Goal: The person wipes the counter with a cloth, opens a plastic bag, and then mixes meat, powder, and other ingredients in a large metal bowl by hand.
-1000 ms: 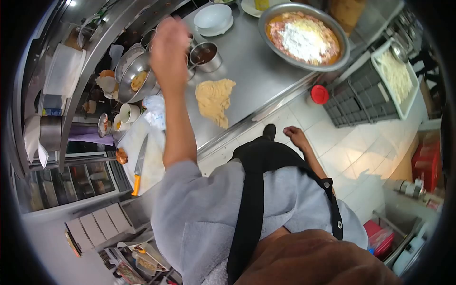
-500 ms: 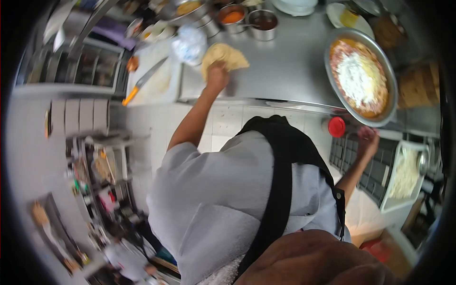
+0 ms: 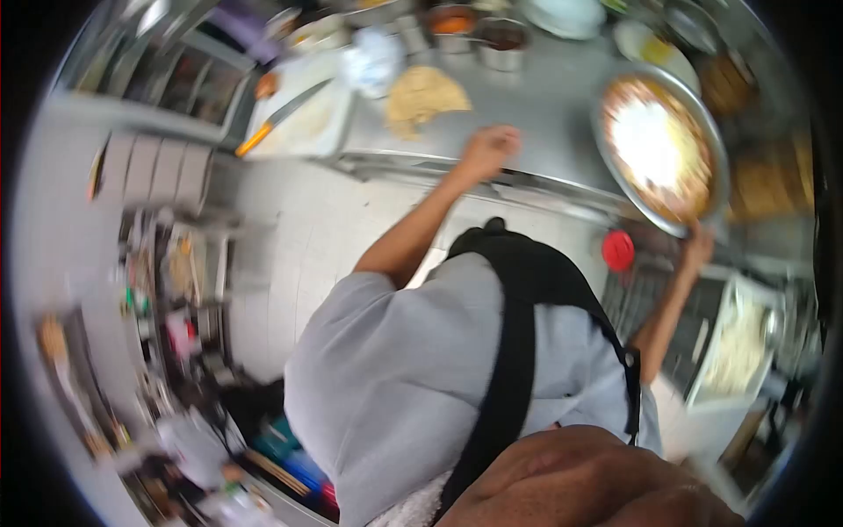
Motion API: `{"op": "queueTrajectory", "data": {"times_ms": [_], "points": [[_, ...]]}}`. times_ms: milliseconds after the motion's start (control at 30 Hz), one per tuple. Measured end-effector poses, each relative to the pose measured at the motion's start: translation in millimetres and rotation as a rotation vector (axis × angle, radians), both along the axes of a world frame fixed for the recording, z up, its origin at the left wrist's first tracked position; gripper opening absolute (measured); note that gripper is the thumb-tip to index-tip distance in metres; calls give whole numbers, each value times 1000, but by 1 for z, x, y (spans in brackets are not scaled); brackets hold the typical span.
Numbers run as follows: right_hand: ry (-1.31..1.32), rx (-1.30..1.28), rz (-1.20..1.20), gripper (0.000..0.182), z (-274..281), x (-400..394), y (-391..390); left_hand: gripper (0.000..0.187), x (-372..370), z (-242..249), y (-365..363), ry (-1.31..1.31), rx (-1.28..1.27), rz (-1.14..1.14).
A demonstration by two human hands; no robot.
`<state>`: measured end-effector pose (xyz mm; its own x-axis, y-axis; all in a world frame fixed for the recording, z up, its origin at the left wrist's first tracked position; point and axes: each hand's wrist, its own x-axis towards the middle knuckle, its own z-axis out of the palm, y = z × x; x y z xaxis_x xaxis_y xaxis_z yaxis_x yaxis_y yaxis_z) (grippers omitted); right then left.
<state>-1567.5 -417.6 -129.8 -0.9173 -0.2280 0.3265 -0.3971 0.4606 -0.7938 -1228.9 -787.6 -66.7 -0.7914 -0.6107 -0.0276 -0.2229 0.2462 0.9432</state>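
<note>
My left hand [image 3: 490,151] is over the front edge of the steel counter, its fingers curled, with nothing seen in them. Behind it to the left lies a floppy, tan flatbread-like sheet [image 3: 425,98], apart from the hand. At the right, a large oval metal pan [image 3: 604,151] holds reddish food topped with a white heap and pale yellow shreds. My right hand [image 3: 699,249] is at the pan's near rim, fingers closed on it; the fingertips are partly hidden and blurred.
A knife [image 3: 285,117] with an orange handle lies on a white cutting board [image 3: 316,132]. Beside it is a plastic bag [image 3: 373,61]. Metal pots [image 3: 503,57] line the back. Below the counter are a red lid [image 3: 617,251] and a tub of white shreds [image 3: 736,351].
My left hand has let go of the tan sheet and moved right, toward the counter edge. My right hand has come up to the pan's rim. The view has shifted slightly.
</note>
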Motion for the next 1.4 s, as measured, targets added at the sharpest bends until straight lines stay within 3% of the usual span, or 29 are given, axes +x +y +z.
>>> {"op": "queueTrajectory", "data": {"times_ms": [33, 100, 133, 200, 233, 333, 433, 467, 500, 567, 633, 700, 767, 833, 867, 967, 1000, 1100, 1133, 1233, 1267, 1367, 1400], "points": [[-17, 176, -16, 49, 21, 26, -6, 23, 0, -10, -10, 204, 52, -49], [-28, 541, -23, 53, 74, 81, -24, 25, -13, 13, -22, 284, 87, -82], [-147, 231, -67, 53, 72, 95, -34, 26, -22, 51, -9, 163, 61, -5], [-267, -491, -148, 54, 68, 127, -51, 30, -47, 83, -6, 199, 149, -45], [-325, -671, -88, 55, 87, 147, -63, 31, -67, 99, -2, 223, 169, -124], [-411, -659, -103, 44, 93, 167, -64, 39, -124, 113, 8, 234, 191, -335], [-560, -148, -139, 30, 132, 175, -36, 49, -192, 92, 4, 35, 82, -529], [-656, -116, -163, 29, 140, 166, -24, 54, -209, 92, 7, -31, 115, -544], [-531, -218, -190, 38, 146, 162, -21, 59, -225, 94, 10, -98, 147, -554], [-397, -305, -114, 39, 164, 138, -19, 67, -260, 86, 8, -220, 136, -565], [-530, -527, -10, 46, 170, 100, -35, 72, -294, 57, 0, -334, 60, -574], [-690, -440, 74, 61, 154, 55, -51, 71, -307, 56, 6, -403, -34, -623], [-852, -181, 130, 77, 131, 12, -67, 70, -316, 52, 15, -423, -156, -629], [-738, 0, 176, 87, 90, -29, -88, 68, -324, 42, 15, -398, -322, -592], [-682, 82, 198, 92, 87, -33, -99, 66, -325, 38, 17, -310, -278, -578], [-863, 24, 80, 94, 102, -29, -116, 67, -328, 55, 27, -450, -217, -480], [-837, 25, 121, 92, 108, -32, -114, 62, -333, 69, 32, -582, -313, -474], [-748, -21, 230, 83, 120, -35, -111, 59, -340, 78, 34, -494, -269, -478], [-705, -75, 254, 78, 124, -34, -111, 55, -325, 109, 58, -445, -194, -440], [-688, -36, 323, 69, 125, -49, -111, 53, -330, 123, 77, -383, -573, -619], [-697, 14, 343, 67, 125, -54, -108, 51, -328, 132, 91, -433, -545, -630], [-717, -148, 441, 62, 137, -50, -103, 46, -309, 154, 120, -517, -426, -685], [-692, -64, 438, 57, 129, -60, -104, 45, -306, 155, 120, -519, -360, -725]]}}
